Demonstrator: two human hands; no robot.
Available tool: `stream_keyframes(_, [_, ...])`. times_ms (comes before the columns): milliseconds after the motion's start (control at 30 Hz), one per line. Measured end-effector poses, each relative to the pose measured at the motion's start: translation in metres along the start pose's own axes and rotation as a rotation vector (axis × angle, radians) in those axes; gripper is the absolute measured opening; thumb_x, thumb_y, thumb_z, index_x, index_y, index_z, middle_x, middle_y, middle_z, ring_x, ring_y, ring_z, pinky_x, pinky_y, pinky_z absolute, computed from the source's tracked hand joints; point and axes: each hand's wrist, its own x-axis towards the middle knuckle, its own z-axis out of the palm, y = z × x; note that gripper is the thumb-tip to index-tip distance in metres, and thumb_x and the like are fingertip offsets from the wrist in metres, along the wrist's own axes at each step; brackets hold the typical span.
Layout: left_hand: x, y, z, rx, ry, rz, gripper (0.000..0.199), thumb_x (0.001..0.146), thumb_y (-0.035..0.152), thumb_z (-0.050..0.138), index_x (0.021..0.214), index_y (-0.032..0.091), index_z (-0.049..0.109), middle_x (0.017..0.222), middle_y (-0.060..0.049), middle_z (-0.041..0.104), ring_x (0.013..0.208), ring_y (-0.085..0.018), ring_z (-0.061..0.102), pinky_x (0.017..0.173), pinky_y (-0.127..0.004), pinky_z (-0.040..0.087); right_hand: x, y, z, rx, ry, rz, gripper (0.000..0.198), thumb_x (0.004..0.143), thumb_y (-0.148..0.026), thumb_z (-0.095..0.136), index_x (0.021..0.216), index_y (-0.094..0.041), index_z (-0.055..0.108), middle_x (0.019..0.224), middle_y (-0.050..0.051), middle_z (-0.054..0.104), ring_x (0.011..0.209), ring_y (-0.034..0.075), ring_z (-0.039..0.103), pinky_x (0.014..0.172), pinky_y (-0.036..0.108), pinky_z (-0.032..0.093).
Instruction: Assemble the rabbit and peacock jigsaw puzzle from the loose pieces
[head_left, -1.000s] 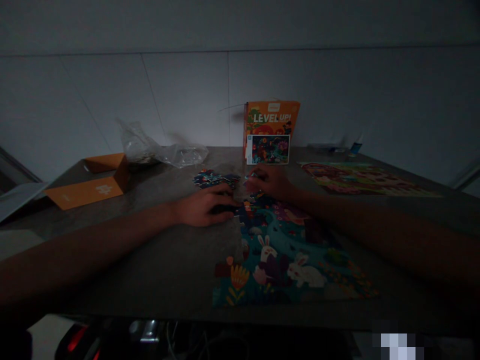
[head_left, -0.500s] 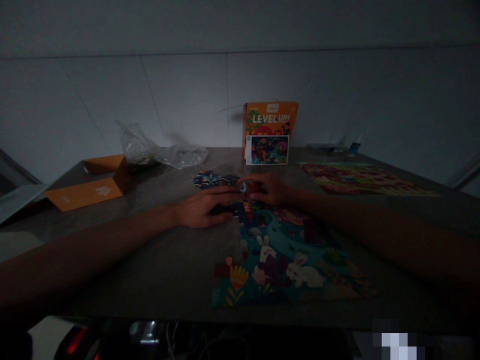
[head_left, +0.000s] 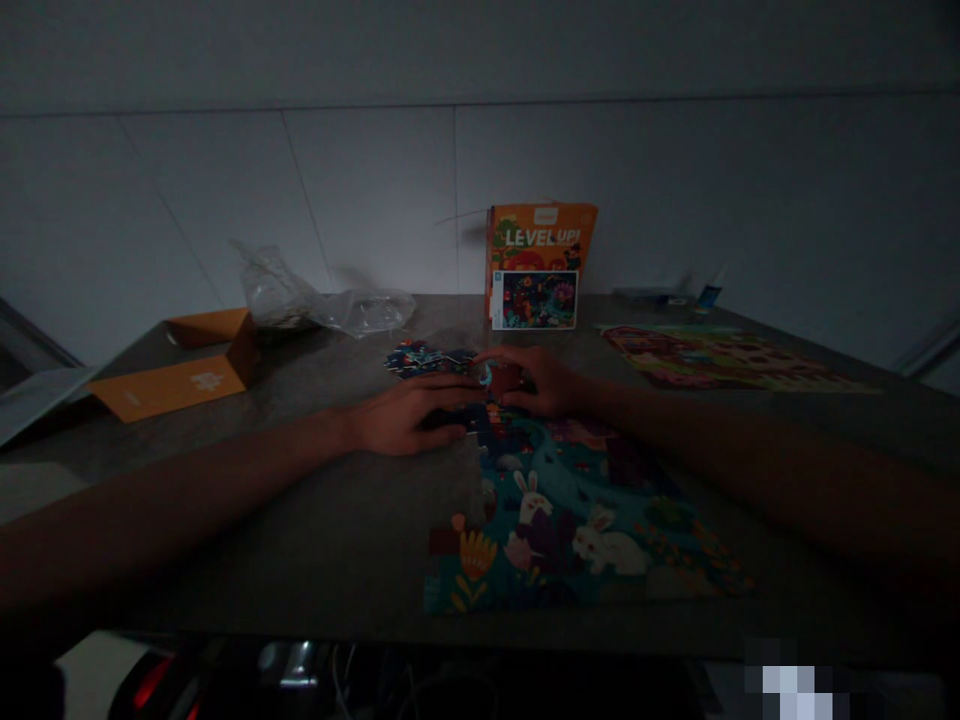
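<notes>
A partly assembled jigsaw puzzle (head_left: 555, 490) lies on the table, showing white rabbits, flowers and a blue-green stream. My left hand (head_left: 409, 415) rests flat at its upper left edge, fingers stretched out, fingertips touching the puzzle. From the right, my right hand (head_left: 536, 380) reaches over the puzzle's top; its thumb and forefinger are curved around a brown puzzle piece (head_left: 500, 377) with a light blue mark. Loose dark puzzle pieces (head_left: 429, 358) are just beyond my left fingers. Dim light blurs the edges of the pieces between my hands.
An orange "LEVEL UP!" box (head_left: 544, 235) stands at the back, a picture card (head_left: 535, 300) leaning on it. Clear plastic bags (head_left: 371, 310) and an open orange box (head_left: 176, 385) are at left. Another puzzle (head_left: 720, 360) and a small bottle (head_left: 707, 297) are at right.
My right hand's thumb and fingers have shifted slightly around the brown piece. My left hand stays nearly in the same place.
</notes>
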Motion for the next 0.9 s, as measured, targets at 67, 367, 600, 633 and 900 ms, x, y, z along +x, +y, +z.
stream_keyframes(67, [0.000, 0.000, 0.000, -0.003, -0.003, 0.002, 0.048, 0.099, 0.029, 0.058, 0.146, 0.018, 0.053, 0.146, -0.017, 0.058, 0.131, -0.028, 0.059, 0.111, -0.049, 0.051, 0.000, -0.002, 0.000, -0.003, 0.003, 0.007, 0.060, 0.080, -0.028, 0.072, 0.138, -0.021, 0.056, 0.117, 0.008, 0.071, 0.100, 0.025, 0.067, 0.088, 0.036, 0.052])
stream_keyframes(367, [-0.005, -0.003, 0.004, -0.033, 0.027, -0.102, 0.084, 0.095, 0.031, 0.063, 0.163, 0.015, 0.017, 0.154, -0.022, 0.048, 0.128, -0.030, 0.062, 0.105, -0.046, 0.055, 0.003, -0.010, 0.001, 0.132, 0.153, 0.203, 0.034, 0.091, -0.030, 0.059, 0.123, -0.023, 0.067, 0.100, 0.003, 0.076, 0.084, 0.019, 0.070, 0.075, 0.029, 0.054])
stream_keyframes(600, [-0.004, 0.001, 0.001, -0.029, 0.001, -0.115, 0.081, 0.096, 0.032, 0.062, 0.163, 0.014, 0.019, 0.155, -0.022, 0.048, 0.135, -0.032, 0.056, 0.110, -0.051, 0.051, 0.007, -0.011, 0.001, 0.269, 0.143, 0.226, 0.022, 0.091, -0.034, 0.061, 0.110, -0.023, 0.065, 0.084, 0.000, 0.077, 0.080, 0.020, 0.072, 0.076, 0.030, 0.054])
stream_keyframes(633, [-0.003, 0.001, 0.001, -0.022, 0.002, -0.106, 0.077, 0.096, 0.032, 0.062, 0.161, 0.014, 0.024, 0.154, -0.022, 0.049, 0.136, -0.032, 0.056, 0.111, -0.051, 0.050, 0.007, -0.012, 0.001, 0.272, 0.123, 0.226, 0.023, 0.091, -0.034, 0.061, 0.111, -0.023, 0.064, 0.081, -0.001, 0.077, 0.078, 0.019, 0.072, 0.075, 0.029, 0.053])
stream_keyframes(900, [0.000, 0.001, 0.001, 0.003, -0.002, -0.038, 0.056, 0.098, 0.030, 0.059, 0.151, 0.018, 0.045, 0.145, -0.016, 0.059, 0.133, -0.029, 0.058, 0.112, -0.050, 0.050, 0.003, -0.011, 0.001, 0.060, 0.035, 0.102, 0.035, 0.088, -0.038, 0.067, 0.118, -0.020, 0.067, 0.073, -0.003, 0.068, 0.062, 0.013, 0.056, 0.061, 0.024, 0.042])
